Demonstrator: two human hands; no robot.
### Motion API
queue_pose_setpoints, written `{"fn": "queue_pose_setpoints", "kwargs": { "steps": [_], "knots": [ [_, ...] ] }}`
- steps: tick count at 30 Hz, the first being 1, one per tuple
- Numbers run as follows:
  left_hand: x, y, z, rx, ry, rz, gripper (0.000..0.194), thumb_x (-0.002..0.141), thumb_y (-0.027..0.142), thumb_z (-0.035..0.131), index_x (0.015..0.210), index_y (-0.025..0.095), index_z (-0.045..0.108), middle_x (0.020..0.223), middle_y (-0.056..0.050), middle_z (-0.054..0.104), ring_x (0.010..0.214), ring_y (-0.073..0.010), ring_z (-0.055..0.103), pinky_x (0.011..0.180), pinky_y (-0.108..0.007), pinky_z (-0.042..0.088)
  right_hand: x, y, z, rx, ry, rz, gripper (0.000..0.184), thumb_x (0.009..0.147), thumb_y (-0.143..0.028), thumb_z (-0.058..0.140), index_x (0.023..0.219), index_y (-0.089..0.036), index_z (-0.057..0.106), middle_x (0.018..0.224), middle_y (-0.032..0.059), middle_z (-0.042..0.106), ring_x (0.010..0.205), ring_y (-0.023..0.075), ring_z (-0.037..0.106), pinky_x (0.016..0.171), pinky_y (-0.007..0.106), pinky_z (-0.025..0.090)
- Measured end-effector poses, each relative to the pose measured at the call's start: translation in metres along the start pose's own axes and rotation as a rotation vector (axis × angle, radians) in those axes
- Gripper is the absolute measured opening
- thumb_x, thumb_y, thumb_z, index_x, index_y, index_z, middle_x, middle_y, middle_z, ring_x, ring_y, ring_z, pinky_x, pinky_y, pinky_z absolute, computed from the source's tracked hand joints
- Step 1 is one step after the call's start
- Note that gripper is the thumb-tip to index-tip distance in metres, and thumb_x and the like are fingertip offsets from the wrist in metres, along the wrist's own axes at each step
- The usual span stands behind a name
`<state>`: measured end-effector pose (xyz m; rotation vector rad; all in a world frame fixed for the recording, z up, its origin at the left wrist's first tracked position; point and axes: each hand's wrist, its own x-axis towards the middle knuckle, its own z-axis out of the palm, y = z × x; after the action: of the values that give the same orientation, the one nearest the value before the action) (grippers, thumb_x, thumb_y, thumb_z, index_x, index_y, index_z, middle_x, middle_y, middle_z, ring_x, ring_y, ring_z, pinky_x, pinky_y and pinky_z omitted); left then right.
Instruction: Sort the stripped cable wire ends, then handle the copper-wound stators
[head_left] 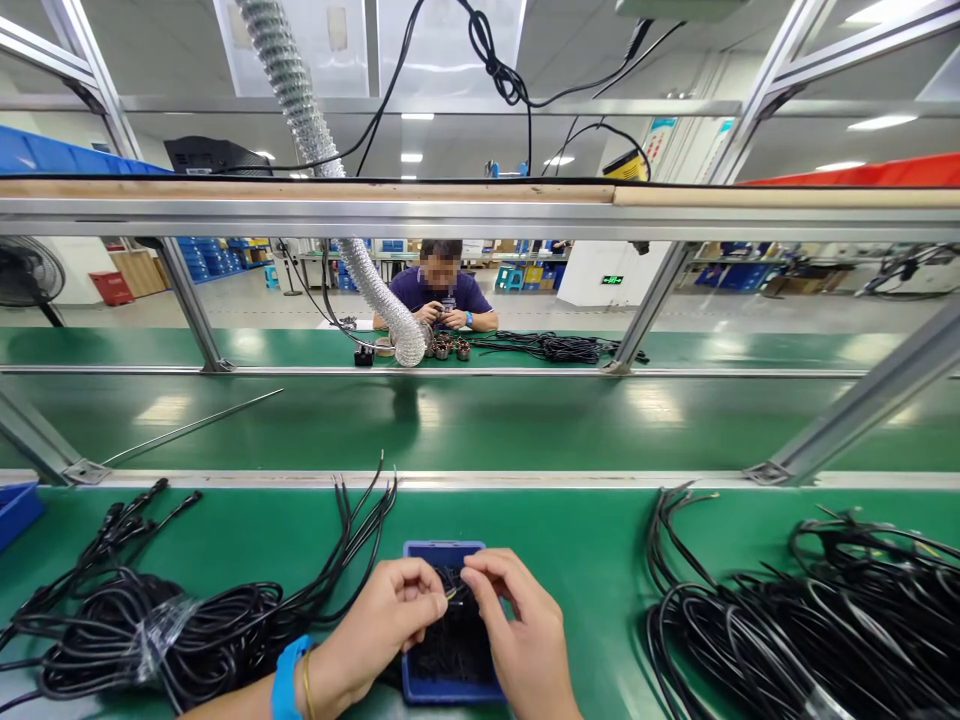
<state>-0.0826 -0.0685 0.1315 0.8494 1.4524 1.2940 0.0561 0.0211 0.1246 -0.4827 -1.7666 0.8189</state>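
Note:
My left hand [386, 620] and my right hand [517, 625] meet over a small blue tray [442, 690] filled with small black parts. Both hands are closed in a pinch on a thin wire end [452, 594] held between them, just above the tray. A blue band sits on my left wrist. A coiled bundle of black cables [172, 630], taped together, lies left of my left hand. Its loose ends [360, 510] fan out toward the belt edge.
A large heap of black cables [817, 620] lies at right. A green conveyor belt [480, 420] runs across beyond a metal rail. Across it a person [441, 295] works at a bench beside a silver flexible duct [375, 290]. A blue bin corner [15, 510] shows at left.

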Motion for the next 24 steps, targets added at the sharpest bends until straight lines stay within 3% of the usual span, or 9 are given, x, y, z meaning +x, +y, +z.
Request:
{"fn": "queue_pose_setpoints", "kwargs": {
  "steps": [5,24],
  "knots": [
    [-0.0009,0.0001,0.0002,0.008,0.001,-0.006,0.022,0.072,0.036,0.068,0.072,0.017,0.057,0.053,0.008,0.042,0.047,-0.0079,0.038,0.041,-0.018,0.026,0.0019,-0.0024,-0.0005,-0.090,0.009,-0.166,0.012,0.093,-0.013,0.061,0.089,-0.021,0.069,0.079,0.0023,0.071,0.070,0.0151,0.069,0.064,0.022,0.057],
    [-0.0023,0.0027,0.0012,0.032,-0.005,0.003,0.029,0.071,0.042,0.072,0.070,0.017,0.057,0.054,0.008,0.041,0.047,-0.0079,0.039,0.042,-0.019,0.027,0.0044,-0.0048,-0.0033,-0.140,-0.028,-0.256,0.013,0.094,-0.012,0.058,0.091,-0.021,0.067,0.079,0.0030,0.071,0.071,0.0156,0.069,0.065,0.024,0.058]
  ]
}}
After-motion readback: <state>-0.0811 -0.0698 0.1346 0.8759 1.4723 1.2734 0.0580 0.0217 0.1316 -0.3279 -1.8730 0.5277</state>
